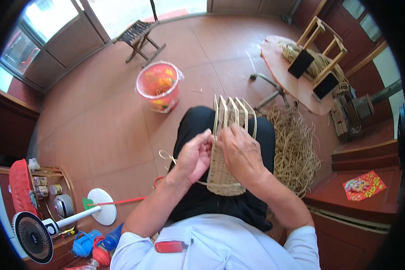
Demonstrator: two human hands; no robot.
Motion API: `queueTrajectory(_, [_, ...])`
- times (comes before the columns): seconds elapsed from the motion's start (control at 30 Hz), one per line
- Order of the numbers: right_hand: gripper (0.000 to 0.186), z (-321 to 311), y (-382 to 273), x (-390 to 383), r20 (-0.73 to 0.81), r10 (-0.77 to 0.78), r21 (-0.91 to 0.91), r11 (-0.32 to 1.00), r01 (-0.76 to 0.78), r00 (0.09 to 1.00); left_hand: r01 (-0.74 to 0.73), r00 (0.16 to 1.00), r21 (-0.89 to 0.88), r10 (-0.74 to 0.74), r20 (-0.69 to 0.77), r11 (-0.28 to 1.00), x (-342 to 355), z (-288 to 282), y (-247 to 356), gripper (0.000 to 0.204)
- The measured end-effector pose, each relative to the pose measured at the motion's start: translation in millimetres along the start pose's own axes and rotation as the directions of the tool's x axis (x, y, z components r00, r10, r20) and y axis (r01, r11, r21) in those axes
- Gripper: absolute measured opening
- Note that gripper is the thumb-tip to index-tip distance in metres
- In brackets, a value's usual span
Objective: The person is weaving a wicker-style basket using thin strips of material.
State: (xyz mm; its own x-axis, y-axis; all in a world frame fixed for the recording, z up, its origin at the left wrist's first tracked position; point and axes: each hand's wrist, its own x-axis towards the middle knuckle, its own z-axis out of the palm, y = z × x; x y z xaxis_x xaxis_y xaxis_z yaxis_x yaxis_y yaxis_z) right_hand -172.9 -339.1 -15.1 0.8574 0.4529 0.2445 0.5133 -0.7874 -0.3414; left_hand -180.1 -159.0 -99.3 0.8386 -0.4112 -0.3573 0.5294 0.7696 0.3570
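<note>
Across my lap, on dark trousers, lies a half-woven straw piece (pixel 226 180). Its near part is tightly woven with a rounded end, while at the far end several pale stakes (pixel 233 108) stand out in a row. My left hand (pixel 197 156) pinches the piece's left edge between thumb and fingers. Over the middle, where weave meets stakes, my right hand (pixel 241 149) bends its fingers round the straw; the fingertips are partly hidden. A loose pale strand (pixel 167 155) curls out left of my left hand.
Right of my knees lies a heap of loose straw (pixel 290 150). Beyond it a round board (pixel 279 58) carries a straw bundle and two dark phones. A lined pink bucket (pixel 158 85) and folding stool (pixel 139 38) stand ahead. At left are a fan (pixel 33 237) and blue watering can (pixel 85 243).
</note>
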Motion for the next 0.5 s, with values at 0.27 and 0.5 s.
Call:
queueTrajectory(0.27, [0.014,13,-7,2,-0.044,-0.177,-0.216,0.963,0.164,0.983,-0.176,0.969,0.326,0.222,-0.108,0.929,-22,30,-2,0.032])
queueTrajectory(0.5, [0.017,19,-4,-1,-0.119,0.063,0.42,0.907,-0.007,0.991,-0.151,0.985,0.401,0.173,-0.02,0.904,-20,6,-2,0.03])
